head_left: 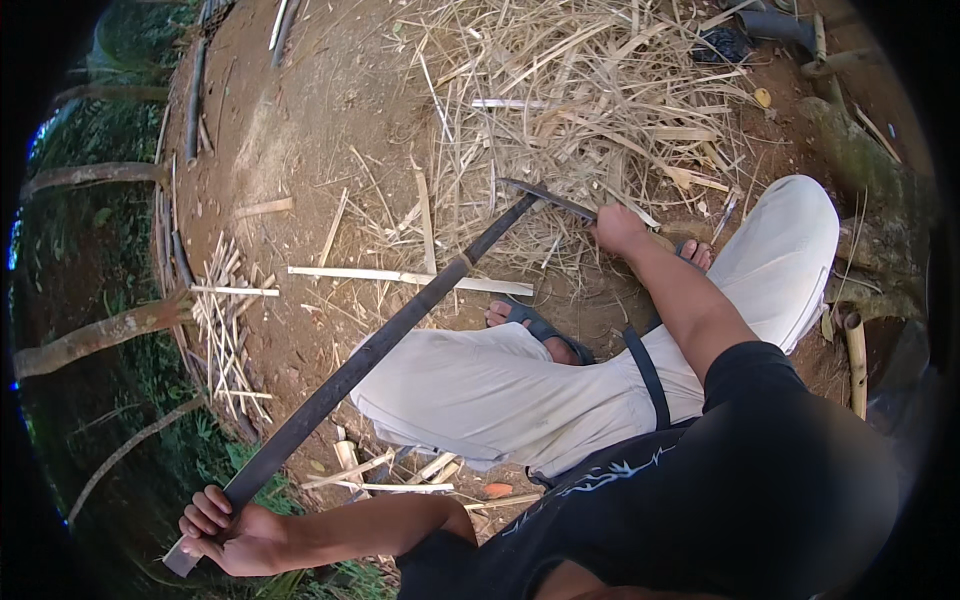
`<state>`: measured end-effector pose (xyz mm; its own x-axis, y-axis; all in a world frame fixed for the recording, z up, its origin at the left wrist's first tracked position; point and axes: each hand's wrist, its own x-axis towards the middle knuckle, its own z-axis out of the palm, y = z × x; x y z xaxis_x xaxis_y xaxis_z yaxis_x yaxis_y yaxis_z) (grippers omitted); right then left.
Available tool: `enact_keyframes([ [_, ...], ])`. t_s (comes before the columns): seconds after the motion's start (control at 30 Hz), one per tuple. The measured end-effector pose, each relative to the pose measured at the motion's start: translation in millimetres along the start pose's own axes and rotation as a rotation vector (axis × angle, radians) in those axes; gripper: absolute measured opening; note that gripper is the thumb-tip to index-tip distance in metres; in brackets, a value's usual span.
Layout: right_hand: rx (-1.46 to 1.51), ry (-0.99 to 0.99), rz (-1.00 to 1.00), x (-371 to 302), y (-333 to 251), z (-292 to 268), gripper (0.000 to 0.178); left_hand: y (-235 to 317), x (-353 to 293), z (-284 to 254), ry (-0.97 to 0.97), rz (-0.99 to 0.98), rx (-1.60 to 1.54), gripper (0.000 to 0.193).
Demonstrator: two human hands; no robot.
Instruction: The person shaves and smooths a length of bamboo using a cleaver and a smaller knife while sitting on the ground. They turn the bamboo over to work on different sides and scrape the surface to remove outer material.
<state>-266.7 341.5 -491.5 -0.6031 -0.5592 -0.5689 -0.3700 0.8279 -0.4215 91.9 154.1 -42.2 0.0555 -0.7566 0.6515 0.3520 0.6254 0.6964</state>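
A long, dark bamboo strip (pixel 365 360) runs slantwise across my left knee, from the lower left toward the shavings. My left hand (pixel 236 530) is closed round its near end, and a short piece sticks out past the fingers. My right hand (pixel 620 230) is closed on a knife (pixel 560 200) with a dark, slightly curved blade; the fist hides its handle. The blade crosses the strip's far end and appears to touch it. Beneath the strip a pale split piece of bamboo (pixel 400 277) lies on the dirt.
A heap of bamboo shavings (pixel 590 110) covers the ground ahead. At left is a pile of pale sticks (pixel 228 330), with thin tree trunks (pixel 100 335) beyond. Bamboo offcuts (pixel 430 468) lie beside my left thigh. My sandalled foot (pixel 535 330) rests near the heap.
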Motion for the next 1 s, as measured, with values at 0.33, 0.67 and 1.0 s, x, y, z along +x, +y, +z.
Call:
enact_keyframes([
  [0.33, 0.083, -0.013, 0.01, 11, -2, 13, 0.035, -2, -4, -5, -0.081, 0.038, -0.19, 0.032],
  [0.67, 0.215, 0.005, -0.014, -18, -25, 15, 0.035, 0, -3, -20, -0.186, 0.0, -0.428, 0.044],
  [1.0, 0.549, 0.276, -0.963, -210, -135, -25, 0.032, 2, -29, 20, 0.044, 0.233, -0.227, 0.047],
])
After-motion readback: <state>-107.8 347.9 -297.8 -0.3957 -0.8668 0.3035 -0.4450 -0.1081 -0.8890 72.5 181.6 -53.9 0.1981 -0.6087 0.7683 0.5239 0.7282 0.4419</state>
